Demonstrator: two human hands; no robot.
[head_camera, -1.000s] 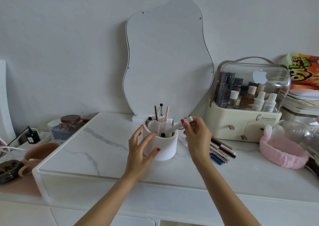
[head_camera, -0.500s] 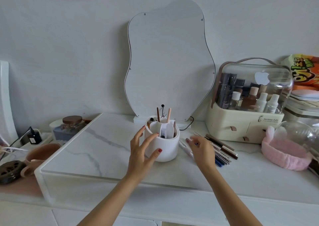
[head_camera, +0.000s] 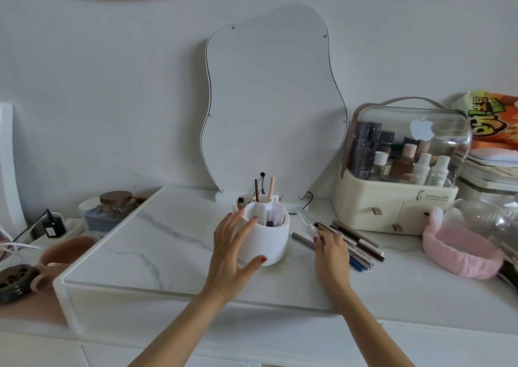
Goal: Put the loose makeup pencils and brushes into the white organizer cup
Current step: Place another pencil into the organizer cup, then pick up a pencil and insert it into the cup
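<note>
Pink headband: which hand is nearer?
Right. The right hand rests on the loose pencils, with the pink headband farther right. The left hand is beyond it, against the white organizer cup.

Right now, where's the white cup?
Head view, centre of the marble top: the cup sits before the mirror, left hand around it, loose pencils to its right.

There is one white divided organizer cup [head_camera: 266,240] on the marble top. Two tall sticks stand at its back, one dark brown pencil [head_camera: 256,190] and one pale pink handle [head_camera: 271,189]. Right of the cup lies a heap of loose slim makeup pencils [head_camera: 356,243], about eight; an exact count I cannot give. One grey-brown pencil [head_camera: 301,238] lies apart, just beside the cup. Two bare hands are visible, one left hand [head_camera: 229,257] and one right hand [head_camera: 332,257].
</note>
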